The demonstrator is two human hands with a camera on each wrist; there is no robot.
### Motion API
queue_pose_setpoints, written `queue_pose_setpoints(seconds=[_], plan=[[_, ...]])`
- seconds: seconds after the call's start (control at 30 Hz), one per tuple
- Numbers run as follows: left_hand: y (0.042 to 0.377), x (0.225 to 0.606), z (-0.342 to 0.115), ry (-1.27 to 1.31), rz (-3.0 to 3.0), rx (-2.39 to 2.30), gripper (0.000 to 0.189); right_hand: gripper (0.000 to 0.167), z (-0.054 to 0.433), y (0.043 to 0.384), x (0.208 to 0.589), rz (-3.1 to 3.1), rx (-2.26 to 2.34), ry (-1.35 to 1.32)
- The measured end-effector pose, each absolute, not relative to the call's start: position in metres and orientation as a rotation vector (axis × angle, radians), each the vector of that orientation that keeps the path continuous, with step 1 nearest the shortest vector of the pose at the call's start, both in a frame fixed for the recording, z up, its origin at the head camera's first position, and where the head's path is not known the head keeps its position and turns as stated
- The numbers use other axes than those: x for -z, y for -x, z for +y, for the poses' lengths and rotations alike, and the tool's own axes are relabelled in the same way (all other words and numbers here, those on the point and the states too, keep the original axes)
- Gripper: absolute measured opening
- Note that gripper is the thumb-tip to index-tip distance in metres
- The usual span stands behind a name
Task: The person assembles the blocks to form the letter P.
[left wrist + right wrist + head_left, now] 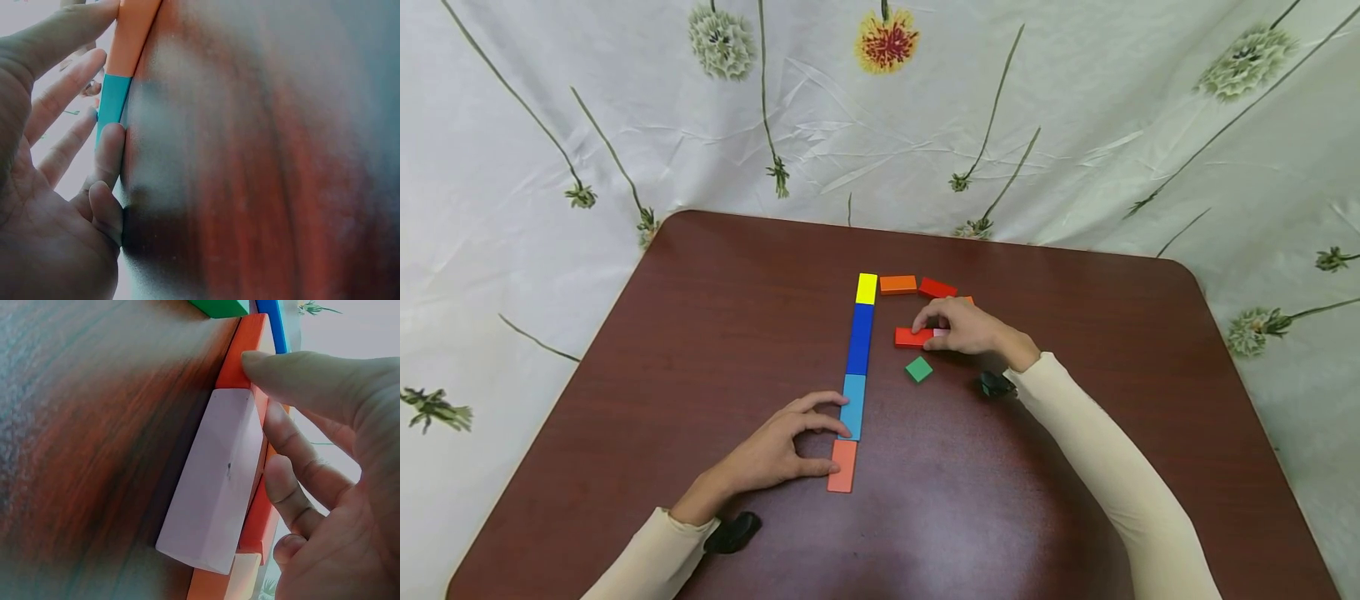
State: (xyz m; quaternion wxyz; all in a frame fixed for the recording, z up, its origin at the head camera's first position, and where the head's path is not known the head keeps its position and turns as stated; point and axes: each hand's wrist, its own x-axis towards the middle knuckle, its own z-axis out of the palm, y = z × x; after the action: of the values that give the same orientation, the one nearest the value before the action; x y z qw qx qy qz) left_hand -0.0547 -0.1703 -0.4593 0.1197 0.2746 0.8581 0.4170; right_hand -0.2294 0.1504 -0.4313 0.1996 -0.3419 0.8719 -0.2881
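A straight column of flat blocks runs up the table: salmon (844, 471), light blue (856, 400), dark blue (860, 342) and yellow (867, 288). My left hand (771, 446) rests beside its lower end, thumb at the salmon block and relaxed fingertips along the light blue one. Right of the column, my right hand (972, 327) pinches a red block (910, 337) between thumb and fingers. Against that block's right end lies a pale pink block (209, 475), mostly covered by the hand in the head view. A green block (919, 369) sits just below the red one.
From the yellow block an orange block (898, 285) and another red block (937, 287) lead right, then a further orange piece (966, 299) partly behind the right hand. The brown table (625, 400) ends at a flowered white cloth (820, 125).
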Motion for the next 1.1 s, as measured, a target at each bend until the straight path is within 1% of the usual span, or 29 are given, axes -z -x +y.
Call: queue_pose_setpoints(seconds=[0.13, 0.3, 0.5, 0.67, 0.93, 1.1], plan=[[0.054, 0.459, -0.17, -0.806, 2.512, -1.217, 0.034, 0.023, 0.151, 0.228, 0.431, 2.44, 0.818, 0.966], [0.054, 0.46, -0.17, -0.806, 2.506, -1.225, 0.034, 0.021, 0.154, 0.222, 0.43, 2.412, 0.895, 1.0], [0.054, 0.46, -0.17, -0.813, 2.508, -1.227, 0.033, 0.017, 0.155, 0.21, 0.433, 2.349, 0.917, 1.113], [0.053, 0.46, -0.17, -0.798, 2.505, -1.225, 0.033, 0.014, 0.155, 0.205, 0.435, 2.299, 0.894, 1.194], [0.053, 0.46, -0.17, -0.804, 2.51, -1.228, 0.033, 0.013, 0.151, 0.199, 0.433, 2.293, 0.821, 1.286], [0.053, 0.459, -0.169, -0.81, 2.509, -1.227, 0.033, 0.012, 0.148, 0.198, 0.433, 2.301, 0.791, 1.273]])
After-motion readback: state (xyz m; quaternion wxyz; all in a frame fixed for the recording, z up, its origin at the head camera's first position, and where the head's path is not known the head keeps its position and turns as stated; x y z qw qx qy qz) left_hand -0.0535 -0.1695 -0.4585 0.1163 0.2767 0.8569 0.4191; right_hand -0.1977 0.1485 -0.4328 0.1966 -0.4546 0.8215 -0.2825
